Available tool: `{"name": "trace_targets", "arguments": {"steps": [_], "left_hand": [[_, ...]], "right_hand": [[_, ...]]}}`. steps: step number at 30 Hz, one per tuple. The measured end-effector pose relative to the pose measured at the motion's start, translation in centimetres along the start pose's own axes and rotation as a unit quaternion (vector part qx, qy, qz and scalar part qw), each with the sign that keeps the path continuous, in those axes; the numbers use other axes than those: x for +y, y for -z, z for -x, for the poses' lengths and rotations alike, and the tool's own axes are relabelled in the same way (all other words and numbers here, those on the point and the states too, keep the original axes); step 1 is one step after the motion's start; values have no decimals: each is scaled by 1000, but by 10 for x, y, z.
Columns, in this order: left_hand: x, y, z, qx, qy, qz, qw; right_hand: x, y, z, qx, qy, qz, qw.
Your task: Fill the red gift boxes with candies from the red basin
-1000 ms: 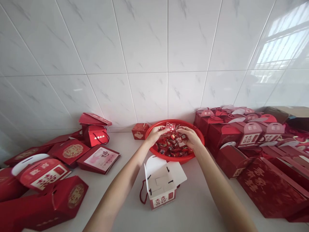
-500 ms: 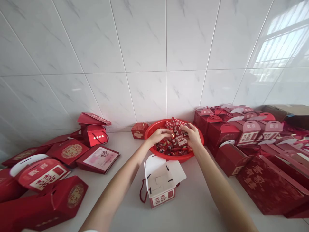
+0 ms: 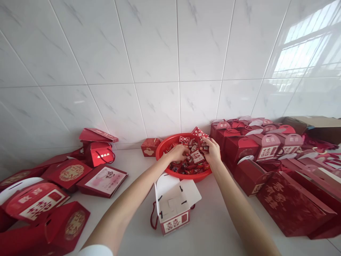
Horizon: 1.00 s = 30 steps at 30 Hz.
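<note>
A red plastic basin [image 3: 197, 177] holds many small red wrapped candies [image 3: 189, 164]. My left hand [image 3: 180, 153] is inside it, fingers curled down among the candies; what they pinch, if anything, is hidden. At the basin's right side my right hand [image 3: 212, 149] is closed on a red polka-dot packet [image 3: 199, 133], which sticks up above the fingers. In front of the basin stands an open white-lined box [image 3: 174, 204] with a red front and a red cord handle. Its inside shows no contents.
Closed red gift boxes [image 3: 241, 147] crowd the right side, with a brown carton [image 3: 317, 122] behind them. More red boxes [image 3: 70, 172] lie at the left. A small red box [image 3: 149, 147] stands left of the basin, near the tiled wall [image 3: 157, 103].
My left hand has moved down and its fingers have curled into the candies. My right hand now has the polka-dot packet raised at the rim. The view has shifted slightly.
</note>
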State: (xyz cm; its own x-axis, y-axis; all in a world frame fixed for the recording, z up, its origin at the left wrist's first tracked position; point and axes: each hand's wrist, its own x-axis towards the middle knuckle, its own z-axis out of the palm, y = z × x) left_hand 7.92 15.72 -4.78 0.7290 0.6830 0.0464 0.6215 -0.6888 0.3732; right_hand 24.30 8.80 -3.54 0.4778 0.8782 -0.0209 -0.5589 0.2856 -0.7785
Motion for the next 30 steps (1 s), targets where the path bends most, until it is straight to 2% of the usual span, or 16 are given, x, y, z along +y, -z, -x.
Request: {"name": "trace_targets", "arguments": {"steps": [7,11,13,26,30], "left_hand": [[9,-5,-12,-64,-34,14,997],[21,-13,-15,-143,-70,52,986],[25,-17,-17,-164,-80,59,982],[42,-33,-39,-134,-112,68,982],[43,-26,-34,-112,-104,100,983]], "right_hand": [[-3,5,-6,7,2,-7,1000],[-4,10,-11,20,9,-5,1000],[-4,12,-12,24,13,-1,1000],[-5,10,-9,17,11,16,1000],[-6,9,-7,2,2,15,1000]]}}
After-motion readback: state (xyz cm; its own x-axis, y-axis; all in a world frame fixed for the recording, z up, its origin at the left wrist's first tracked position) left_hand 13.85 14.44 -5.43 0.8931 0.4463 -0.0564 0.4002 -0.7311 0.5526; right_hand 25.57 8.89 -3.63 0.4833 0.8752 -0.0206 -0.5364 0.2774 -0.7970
